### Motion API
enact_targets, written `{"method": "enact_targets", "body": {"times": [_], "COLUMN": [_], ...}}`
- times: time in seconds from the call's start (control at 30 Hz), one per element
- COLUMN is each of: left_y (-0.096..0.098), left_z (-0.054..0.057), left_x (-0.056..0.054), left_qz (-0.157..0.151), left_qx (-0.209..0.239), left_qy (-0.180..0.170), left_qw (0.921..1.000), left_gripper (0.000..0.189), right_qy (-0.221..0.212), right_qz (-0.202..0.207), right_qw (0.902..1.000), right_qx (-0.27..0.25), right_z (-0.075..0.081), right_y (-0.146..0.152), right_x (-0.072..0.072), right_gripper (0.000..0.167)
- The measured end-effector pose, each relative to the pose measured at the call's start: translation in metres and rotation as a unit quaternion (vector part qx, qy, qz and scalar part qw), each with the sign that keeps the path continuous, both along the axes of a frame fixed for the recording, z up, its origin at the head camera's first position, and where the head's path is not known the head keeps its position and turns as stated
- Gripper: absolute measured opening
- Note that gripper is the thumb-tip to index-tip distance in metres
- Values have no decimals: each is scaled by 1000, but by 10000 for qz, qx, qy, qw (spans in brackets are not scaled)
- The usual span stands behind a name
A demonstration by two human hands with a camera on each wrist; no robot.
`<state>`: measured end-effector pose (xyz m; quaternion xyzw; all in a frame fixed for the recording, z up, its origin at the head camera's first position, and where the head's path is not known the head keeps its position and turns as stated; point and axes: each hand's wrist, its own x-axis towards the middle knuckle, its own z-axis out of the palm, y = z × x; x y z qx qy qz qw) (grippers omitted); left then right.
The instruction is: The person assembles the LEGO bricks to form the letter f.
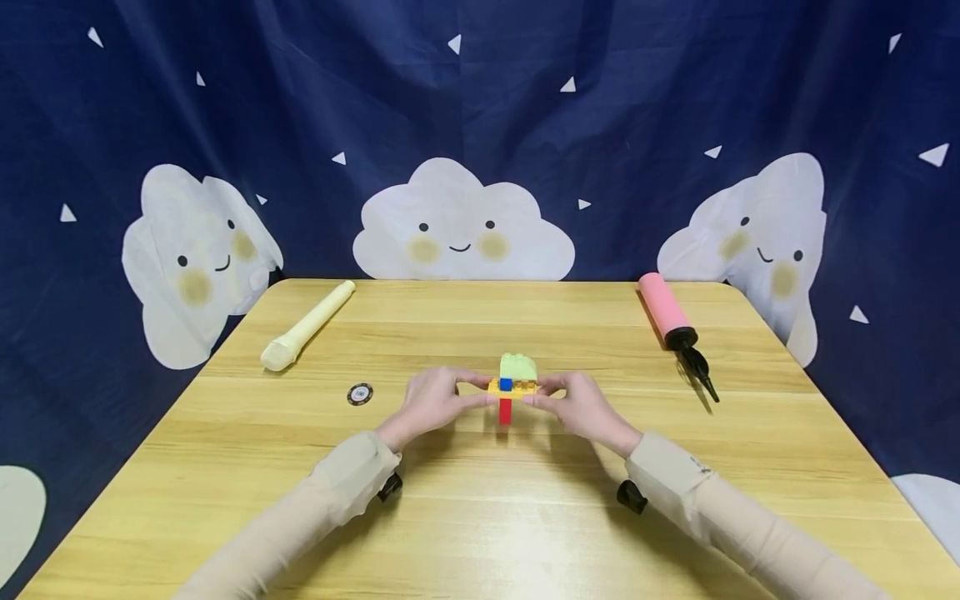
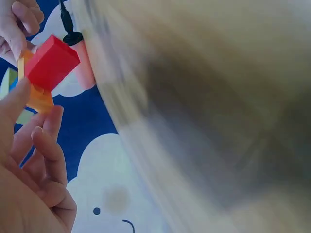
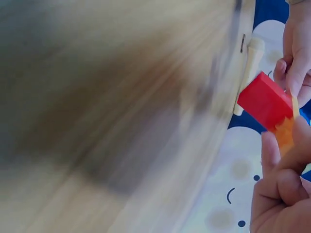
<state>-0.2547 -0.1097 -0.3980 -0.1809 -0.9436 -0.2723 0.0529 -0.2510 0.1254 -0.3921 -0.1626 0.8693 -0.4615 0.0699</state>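
Note:
Between both hands, a small toy-brick build is held above the table's middle. It has a yellow-orange plate, a red block beneath it, a blue brick and a pale green curved brick on top. My left hand pinches the plate's left end with thumb and fingers. At the opposite end, my right hand pinches the same plate. Both wrist views show the red block jutting from the orange plate; the upper bricks are largely hidden in the right wrist view.
A cream microphone-shaped object lies at the back left, with a round black-and-white poker chip nearer the left hand. At the back right rests a pink hand pump with a black end. A dark blue cloud-patterned curtain hangs behind the wooden table.

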Motion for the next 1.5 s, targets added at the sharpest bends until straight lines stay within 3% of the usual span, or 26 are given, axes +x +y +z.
{"method": "enact_targets", "body": {"times": [0.13, 0.27, 0.43, 0.63, 0.77, 1.0, 1.5], "left_y": [7, 15, 23, 28, 29, 29, 30], "left_z": [5, 8, 11, 5, -3, -15, -17], "left_x": [-8, -16, -26, -34, -34, -30, -27], "left_qz": [89, 272, 357, 370, 315, 249, 142], "left_qx": [-8, -166, -490, -898, -1240, -1315, -1579], "left_qy": [191, 283, 169, -52, -48, -105, -107], "left_qw": [9998, 9991, 9980, 9953, 9918, 9909, 9873], "left_gripper": [36, 37, 34, 29, 27, 24, 24], "right_qy": [223, 92, -146, -282, -308, -579, -707], "right_qz": [-282, -472, -656, -733, -615, -351, -317], "right_qw": [9993, 9984, 9967, 9969, 9975, 9974, 9965], "right_qx": [-98, -287, -453, -112, 173, 259, 299], "right_z": [4, 8, 10, 2, -7, -17, -24], "right_y": [-2, -3, -4, -5, -5, -6, -6], "right_x": [-8, -17, -29, -39, -41, -38, -35], "right_gripper": [43, 41, 33, 28, 26, 23, 23]}}
